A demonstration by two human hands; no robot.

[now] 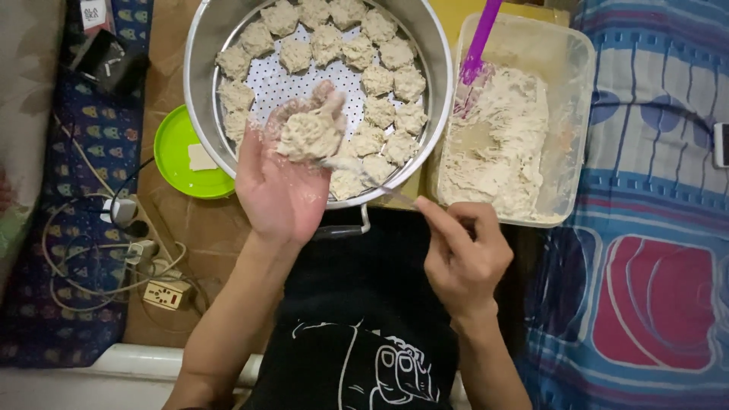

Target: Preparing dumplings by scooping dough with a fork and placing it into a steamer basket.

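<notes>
Head view: left hand cups dough lump, right hand holds spoon.

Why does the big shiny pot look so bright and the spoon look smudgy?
Head view: light glares off the round silver steamer pot's rim; the thin metal spoon in the right hand is motion-blurred; the pale dough lump on the left hand stays fairly sharp; the edges look dimmer.
</notes>
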